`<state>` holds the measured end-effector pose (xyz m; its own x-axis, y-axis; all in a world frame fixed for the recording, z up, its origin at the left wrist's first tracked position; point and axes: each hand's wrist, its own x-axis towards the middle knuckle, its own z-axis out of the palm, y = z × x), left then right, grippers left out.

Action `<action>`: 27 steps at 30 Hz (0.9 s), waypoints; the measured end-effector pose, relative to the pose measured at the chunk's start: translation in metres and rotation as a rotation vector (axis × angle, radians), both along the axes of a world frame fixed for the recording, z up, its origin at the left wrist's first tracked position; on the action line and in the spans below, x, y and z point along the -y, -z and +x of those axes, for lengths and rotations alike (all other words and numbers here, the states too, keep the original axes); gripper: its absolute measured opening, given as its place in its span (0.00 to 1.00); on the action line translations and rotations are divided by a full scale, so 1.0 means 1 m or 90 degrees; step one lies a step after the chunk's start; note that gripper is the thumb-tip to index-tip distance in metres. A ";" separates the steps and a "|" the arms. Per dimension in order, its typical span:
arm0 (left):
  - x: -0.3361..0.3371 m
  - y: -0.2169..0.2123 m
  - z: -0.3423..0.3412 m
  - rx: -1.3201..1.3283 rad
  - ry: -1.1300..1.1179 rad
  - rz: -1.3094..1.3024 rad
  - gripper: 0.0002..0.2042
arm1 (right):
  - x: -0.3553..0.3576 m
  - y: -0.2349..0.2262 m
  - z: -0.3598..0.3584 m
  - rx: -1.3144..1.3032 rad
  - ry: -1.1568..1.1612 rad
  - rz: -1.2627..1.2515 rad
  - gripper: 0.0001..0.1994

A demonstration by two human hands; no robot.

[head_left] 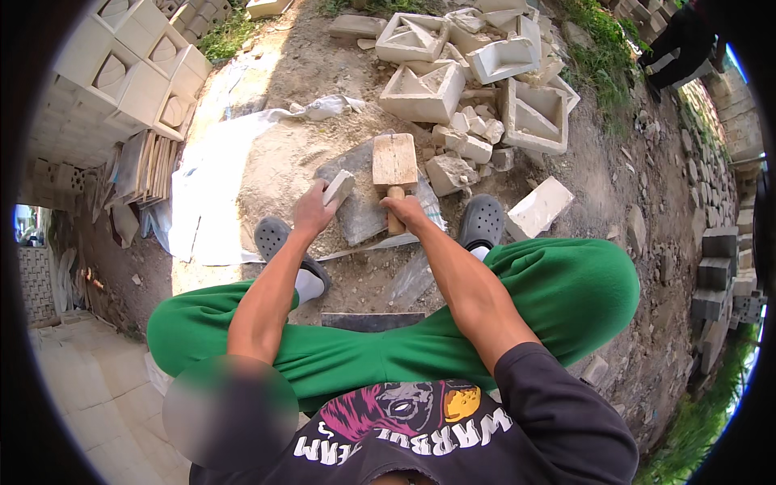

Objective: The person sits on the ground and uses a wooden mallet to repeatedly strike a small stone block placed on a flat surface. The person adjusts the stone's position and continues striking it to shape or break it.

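My right hand (404,212) is wrapped round the handle of a wooden mallet (394,162), whose pale block head points away from me. Just to its left, my left hand (314,208) grips a small whitish stone piece (339,187), held tilted. Both hands are over a flat grey slab (360,218) on the dusty ground between my feet. The mallet head lies over the slab's far right part; whether it touches the slab I cannot tell.
Broken cream blocks with triangular hollows (432,90) and rubble heap up beyond the slab. A loose white block (539,208) lies to the right. White sheeting (212,190) spreads at left, near stacked blocks (133,69) and leaning boards (145,170). Another person (683,44) stands far right.
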<state>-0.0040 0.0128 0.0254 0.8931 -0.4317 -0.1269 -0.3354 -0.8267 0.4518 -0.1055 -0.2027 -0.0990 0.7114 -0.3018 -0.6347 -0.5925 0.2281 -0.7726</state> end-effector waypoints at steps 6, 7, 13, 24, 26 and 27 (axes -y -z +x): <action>0.009 -0.009 -0.016 0.010 0.143 0.101 0.16 | -0.001 -0.008 -0.008 0.029 0.068 0.061 0.30; 0.002 0.003 -0.018 0.055 0.202 0.100 0.18 | -0.004 -0.020 -0.010 0.018 0.067 0.092 0.31; -0.007 0.048 -0.017 0.156 0.195 0.061 0.37 | 0.002 -0.049 -0.009 -0.014 0.068 0.261 0.29; -0.002 0.043 -0.009 0.025 0.147 0.083 0.47 | 0.026 -0.067 0.015 -0.049 0.041 0.482 0.12; 0.000 0.042 -0.005 0.033 0.183 0.093 0.48 | 0.028 -0.068 0.019 -0.044 0.021 0.377 0.12; -0.002 0.043 -0.002 0.033 0.199 0.097 0.48 | 0.025 -0.074 0.021 -0.058 -0.008 0.265 0.12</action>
